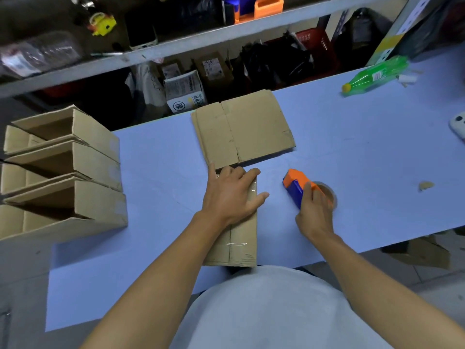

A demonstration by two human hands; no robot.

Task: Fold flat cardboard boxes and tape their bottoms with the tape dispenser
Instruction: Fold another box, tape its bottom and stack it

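Note:
A folded cardboard box [241, 238] stands bottom-up at the near edge of the blue table, with clear tape along its middle seam. My left hand [231, 195] lies flat on its far end, fingers spread. To its right, my right hand [315, 212] grips the orange and blue tape dispenser [295, 185], which rests on the table beside the box. A stack of flat cardboard boxes [244, 127] lies further back in the middle of the table.
Three folded boxes [68, 170] are stacked on their sides at the left. A green bottle [375, 75] lies at the back right, a white phone [459, 125] at the right edge, a cardboard scrap [425, 185] nearby. A shelf [176, 46] runs behind the table [364, 147].

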